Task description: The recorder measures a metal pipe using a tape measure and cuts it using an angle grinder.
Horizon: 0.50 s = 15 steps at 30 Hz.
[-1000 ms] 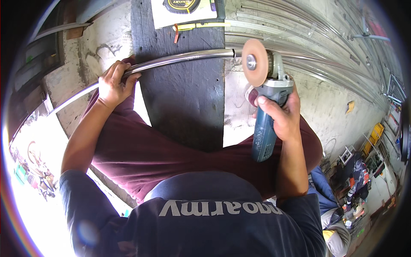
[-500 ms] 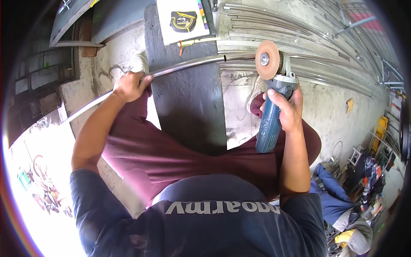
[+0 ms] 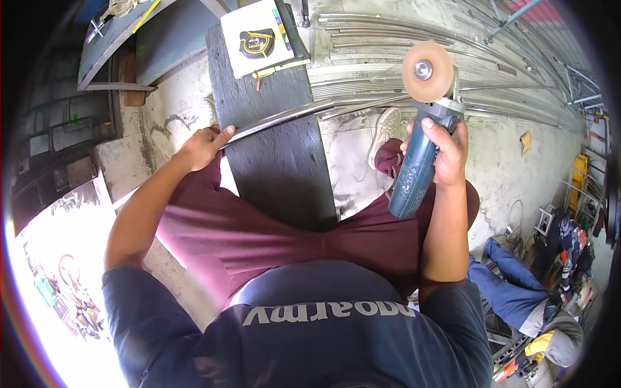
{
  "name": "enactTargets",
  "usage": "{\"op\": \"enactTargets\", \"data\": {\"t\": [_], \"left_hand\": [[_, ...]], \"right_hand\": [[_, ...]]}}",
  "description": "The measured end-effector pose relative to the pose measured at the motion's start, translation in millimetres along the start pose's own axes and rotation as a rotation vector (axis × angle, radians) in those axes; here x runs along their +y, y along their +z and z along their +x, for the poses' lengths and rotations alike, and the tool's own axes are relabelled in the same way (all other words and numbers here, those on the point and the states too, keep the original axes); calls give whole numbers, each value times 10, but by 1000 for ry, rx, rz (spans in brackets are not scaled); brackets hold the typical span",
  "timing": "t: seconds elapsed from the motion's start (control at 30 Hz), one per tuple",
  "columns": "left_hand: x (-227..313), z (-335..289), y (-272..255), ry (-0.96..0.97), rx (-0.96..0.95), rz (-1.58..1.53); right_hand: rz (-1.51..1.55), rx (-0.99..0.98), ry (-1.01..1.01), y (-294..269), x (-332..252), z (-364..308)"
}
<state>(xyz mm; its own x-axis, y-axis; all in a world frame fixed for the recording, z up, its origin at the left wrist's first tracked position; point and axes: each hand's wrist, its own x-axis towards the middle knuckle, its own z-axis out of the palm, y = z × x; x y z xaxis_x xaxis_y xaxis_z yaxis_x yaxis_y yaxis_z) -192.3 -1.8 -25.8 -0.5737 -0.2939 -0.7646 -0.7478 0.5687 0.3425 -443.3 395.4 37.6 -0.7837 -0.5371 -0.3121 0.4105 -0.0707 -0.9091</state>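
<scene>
My left hand (image 3: 206,149) is closed around a shiny metal pipe (image 3: 278,121) close to my left knee. The pipe lies slanted across a dark wooden plank (image 3: 275,165) between my legs, its far part running right toward the grinder. A dark mark (image 3: 332,105) shows on it near the plank's right edge. My right hand (image 3: 447,150) grips the blue body of an angle grinder (image 3: 412,174), held upright right of the plank. Its thin orange-brown cutting disc (image 3: 436,59) faces up and appears apart from the pipe.
On the plank's far end lie a notebook (image 3: 279,55) and a black and yellow tape measure (image 3: 257,44). Several long metal pipes (image 3: 388,29) lie on the floor at far right. A metal frame (image 3: 107,61) stands far left. Blue trousers (image 3: 511,284) show at lower right.
The grinder has moved slightly up and right, away from the pipe. The view has shifted, so the plank and notebook sit farther left. My left hand keeps its hold on the pipe.
</scene>
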Motion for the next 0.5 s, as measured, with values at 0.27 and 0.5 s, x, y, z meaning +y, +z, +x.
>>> {"op": "enactTargets", "data": {"t": [0.27,0.5], "left_hand": [[-55,-131,364,287,431,207],[551,71,661,640,658,51]], "right_hand": [[-170,-14,138,32,334,9],[-467,-49,96,-86,789,21]]}}
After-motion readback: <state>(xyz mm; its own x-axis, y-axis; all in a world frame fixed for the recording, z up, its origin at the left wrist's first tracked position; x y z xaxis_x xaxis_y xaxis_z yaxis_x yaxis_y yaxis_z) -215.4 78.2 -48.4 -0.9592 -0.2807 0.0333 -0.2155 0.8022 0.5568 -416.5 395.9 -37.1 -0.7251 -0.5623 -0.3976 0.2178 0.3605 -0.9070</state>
